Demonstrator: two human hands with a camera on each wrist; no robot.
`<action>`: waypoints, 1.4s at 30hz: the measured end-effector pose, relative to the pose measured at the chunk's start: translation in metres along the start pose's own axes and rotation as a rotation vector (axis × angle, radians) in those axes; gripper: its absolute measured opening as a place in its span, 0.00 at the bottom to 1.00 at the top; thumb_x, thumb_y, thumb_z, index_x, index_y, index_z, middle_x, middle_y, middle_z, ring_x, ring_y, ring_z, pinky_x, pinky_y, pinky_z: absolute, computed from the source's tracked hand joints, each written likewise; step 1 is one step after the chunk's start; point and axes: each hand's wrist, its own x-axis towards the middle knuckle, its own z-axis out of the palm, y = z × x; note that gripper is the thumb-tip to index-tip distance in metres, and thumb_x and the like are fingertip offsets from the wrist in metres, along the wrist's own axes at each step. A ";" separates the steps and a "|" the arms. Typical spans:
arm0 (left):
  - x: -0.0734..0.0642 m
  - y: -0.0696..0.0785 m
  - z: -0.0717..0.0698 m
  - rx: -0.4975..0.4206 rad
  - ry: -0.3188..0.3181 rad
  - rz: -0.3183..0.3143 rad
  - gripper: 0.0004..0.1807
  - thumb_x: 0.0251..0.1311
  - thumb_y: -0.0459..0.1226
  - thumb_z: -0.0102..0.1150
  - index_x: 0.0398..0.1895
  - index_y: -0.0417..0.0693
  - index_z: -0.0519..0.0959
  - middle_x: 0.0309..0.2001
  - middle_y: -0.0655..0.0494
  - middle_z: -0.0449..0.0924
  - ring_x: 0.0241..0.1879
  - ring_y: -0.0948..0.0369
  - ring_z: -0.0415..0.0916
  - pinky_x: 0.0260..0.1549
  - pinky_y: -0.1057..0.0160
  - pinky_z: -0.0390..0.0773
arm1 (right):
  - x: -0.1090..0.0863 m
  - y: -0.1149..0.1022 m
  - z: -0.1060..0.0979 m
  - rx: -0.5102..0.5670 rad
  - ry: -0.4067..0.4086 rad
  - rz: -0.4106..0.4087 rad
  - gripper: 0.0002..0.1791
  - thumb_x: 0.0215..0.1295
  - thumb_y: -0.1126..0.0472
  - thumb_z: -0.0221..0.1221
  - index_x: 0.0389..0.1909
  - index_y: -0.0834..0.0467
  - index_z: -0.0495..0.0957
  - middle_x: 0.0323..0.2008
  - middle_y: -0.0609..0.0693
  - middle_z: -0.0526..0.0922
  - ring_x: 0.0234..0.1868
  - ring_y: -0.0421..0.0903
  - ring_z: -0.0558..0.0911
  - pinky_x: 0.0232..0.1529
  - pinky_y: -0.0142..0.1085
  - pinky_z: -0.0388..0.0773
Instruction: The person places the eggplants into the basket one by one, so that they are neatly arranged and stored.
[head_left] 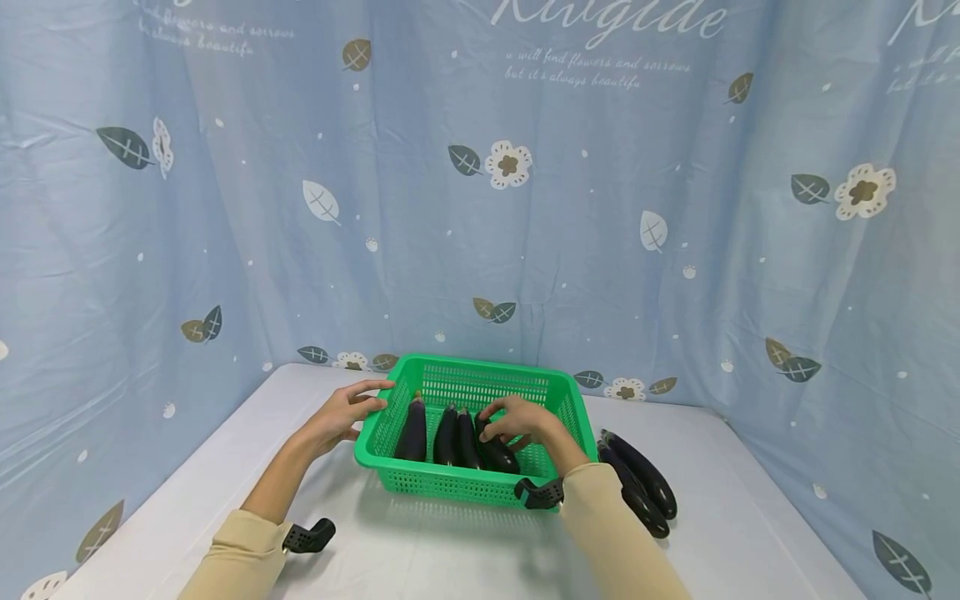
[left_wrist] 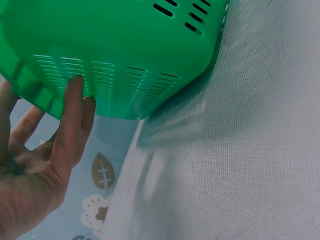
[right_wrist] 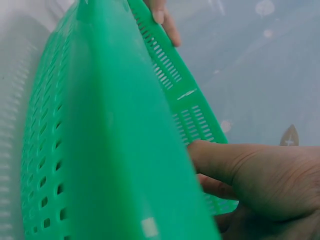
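Note:
A green plastic basket point(head_left: 480, 486) with slotted walls stands on the table, several dark eggplants lying side by side inside it. My left hand point(head_left: 336, 419) holds the basket's left rim, some fingers over the edge and others against the outer wall, as the left wrist view shows. Inside the basket, my right hand point(head_left: 525, 421) bends its fingers around the rightmost eggplant point(head_left: 498, 456). In the right wrist view the basket's near wall hides that eggplant and the fingertips. Further left lie two slim eggplants point(head_left: 446, 437) close together and another eggplant point(head_left: 412, 433) apart.
Two more eggplants point(head_left: 649, 475) lie on the white table point(head_left: 750, 517), right of the basket and beside my right forearm. A blue patterned curtain point(head_left: 420, 250) hangs behind the table and along both sides. Each wrist wears a black camera mount point(head_left: 309, 537).

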 end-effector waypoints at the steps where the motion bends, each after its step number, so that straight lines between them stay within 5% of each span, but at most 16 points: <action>1: 0.000 0.000 0.000 -0.001 0.001 -0.001 0.28 0.67 0.46 0.59 0.69 0.57 0.69 0.73 0.42 0.60 0.71 0.39 0.60 0.46 0.46 0.82 | 0.000 0.000 0.001 0.009 0.000 0.007 0.25 0.59 0.62 0.67 0.59 0.57 0.76 0.39 0.54 0.78 0.39 0.55 0.76 0.37 0.45 0.81; 10: -0.001 -0.002 -0.001 0.013 0.003 0.004 0.29 0.66 0.47 0.60 0.69 0.57 0.69 0.74 0.42 0.59 0.71 0.38 0.59 0.47 0.44 0.81 | 0.004 0.002 0.004 0.022 -0.009 -0.002 0.25 0.59 0.63 0.68 0.58 0.57 0.76 0.37 0.53 0.77 0.36 0.54 0.73 0.34 0.42 0.80; 23: 0.001 -0.003 0.000 0.015 0.003 0.005 0.29 0.66 0.48 0.60 0.69 0.57 0.69 0.73 0.41 0.60 0.71 0.38 0.60 0.46 0.45 0.81 | 0.005 0.001 0.008 -0.003 -0.041 -0.039 0.27 0.60 0.62 0.68 0.61 0.56 0.74 0.54 0.59 0.76 0.48 0.55 0.81 0.45 0.50 0.82; 42: 0.001 -0.004 -0.001 0.013 0.003 0.013 0.30 0.65 0.48 0.60 0.70 0.57 0.68 0.73 0.42 0.61 0.71 0.38 0.60 0.47 0.44 0.80 | 0.006 0.003 0.008 -0.001 -0.081 -0.003 0.28 0.60 0.59 0.68 0.61 0.59 0.74 0.51 0.58 0.79 0.48 0.56 0.82 0.44 0.50 0.84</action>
